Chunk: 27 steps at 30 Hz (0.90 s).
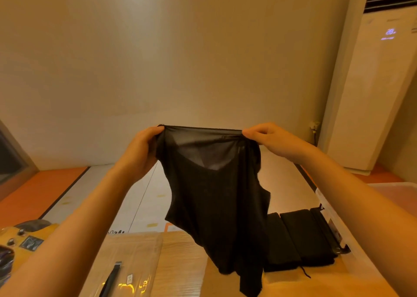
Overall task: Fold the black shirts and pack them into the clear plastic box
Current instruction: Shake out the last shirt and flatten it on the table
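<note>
the person holds a black shirt (216,206) up in the air over the wooden table (185,251), one edge pulled taut between the two hands. the left hand (144,147) grips the left end of that edge, fingers curled round the bunched cloth with the thumb on the near side. the right hand (268,141) pinches the right end, fingers bent over the top of the fabric. the stretched part is thin enough for light to show through; below it the rest of the shirt hangs loose and crumpled, and its lowest tail reaches down to about table height at the bottom of the view — whether it touches the wood cannot be told.

just right of the hanging shirt, a row of folded black shirts (302,235) lies flat on the table, side by side. the clear plastic box (361,269) stands at the right edge, its near wall just beside the folded row; the right forearm crosses over it and hides most of its inside.

on the table's near left lies a clear plastic sleeve (135,251) with a dark strip in it. a yellow device (29,238) with knobs sits at the far left. a tall white air conditioner (379,93) stands against the wall at the right.
</note>
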Available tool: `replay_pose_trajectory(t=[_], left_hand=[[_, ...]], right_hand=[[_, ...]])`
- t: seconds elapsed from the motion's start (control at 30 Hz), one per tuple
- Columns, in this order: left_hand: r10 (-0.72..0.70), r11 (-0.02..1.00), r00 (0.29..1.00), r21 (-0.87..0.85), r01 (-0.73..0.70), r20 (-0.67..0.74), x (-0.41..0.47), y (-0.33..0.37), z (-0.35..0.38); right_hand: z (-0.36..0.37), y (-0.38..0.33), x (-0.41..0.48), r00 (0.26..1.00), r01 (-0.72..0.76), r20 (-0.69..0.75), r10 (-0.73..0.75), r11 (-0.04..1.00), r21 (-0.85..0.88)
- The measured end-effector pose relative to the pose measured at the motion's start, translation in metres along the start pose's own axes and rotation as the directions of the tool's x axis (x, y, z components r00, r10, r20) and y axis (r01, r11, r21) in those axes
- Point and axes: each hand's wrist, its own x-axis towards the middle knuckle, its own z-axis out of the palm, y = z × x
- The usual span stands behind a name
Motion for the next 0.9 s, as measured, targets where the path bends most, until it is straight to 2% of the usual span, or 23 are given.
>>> replay_pose_trajectory(t=[0.13,0.2,0.3,0.37,0.43,0.53,0.63,0.73,0.83,0.9], left_hand=[[-0.072,0.985,0.997,-0.157,0.072,0.006,-0.002,0.014,-0.001],[-0.07,0.986,0.997,-0.154,0.066,-0.024,-0.002,0.02,-0.004],[-0.056,0.989,0.996,-0.138,0.045,-0.075,-0.001,0.028,-0.011],[-0.061,0.988,0.992,-0.148,0.045,-0.107,-0.001,0.033,-0.017],[-0.065,0.98,0.989,-0.194,0.039,-0.129,0.0,0.035,-0.024],[-0.046,0.975,0.996,-0.22,0.028,-0.074,0.0,0.034,-0.027],[0.006,0.965,0.994,-0.26,0.023,0.113,-0.002,0.031,-0.018],[0.086,0.971,0.957,-0.238,-0.019,0.276,-0.002,0.03,-0.003],[0.13,0.976,0.958,-0.201,-0.079,0.257,0.002,0.032,0.013],[0.147,0.973,0.965,-0.205,-0.102,0.218,0.003,0.034,0.022]], right_hand=[[0.005,-0.015,0.004,1.0,0.0,-0.03,0.006,0.984,0.176],[0.006,-0.019,0.006,1.0,0.0,0.004,0.0,0.991,0.133],[0.005,-0.018,0.006,0.994,0.003,0.112,-0.001,1.0,-0.017],[0.002,-0.013,0.006,0.981,-0.011,0.191,0.02,0.999,-0.051],[-0.001,-0.006,0.007,0.979,-0.027,0.202,0.039,0.998,-0.064],[0.001,0.003,0.013,0.997,-0.025,0.065,0.032,0.994,-0.11],[0.011,0.005,0.02,0.982,0.021,-0.179,-0.056,0.981,-0.193],[0.03,-0.012,0.017,0.981,0.058,-0.184,-0.067,0.997,-0.052],[0.046,-0.04,0.005,0.987,0.141,-0.096,-0.13,0.983,0.12],[0.053,-0.058,0.0,0.985,0.172,-0.04,-0.167,0.971,0.166]])
